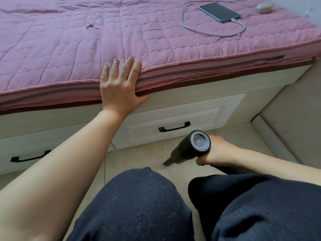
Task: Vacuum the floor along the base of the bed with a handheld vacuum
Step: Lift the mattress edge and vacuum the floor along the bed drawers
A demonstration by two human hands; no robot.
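My right hand (214,152) grips the handle of a black handheld vacuum (189,146). Its grey vented rear cap faces me, and its narrow nozzle (167,161) points down to the beige tiled floor (139,153), a short way out from the bed's base. The bed (156,37) has a pink quilted mattress over a white frame with drawers. My left hand (119,84) rests flat on the mattress edge, fingers straight and spread, thumb against the side. My knees in dark trousers fill the bottom of the view.
Two white drawers with black handles (174,126) (30,156) front the bed base. On the mattress at the far right lie a phone (219,12) with a charging cable and a small white oval device (264,7). A wall with a skirting board (272,138) closes off the right side.
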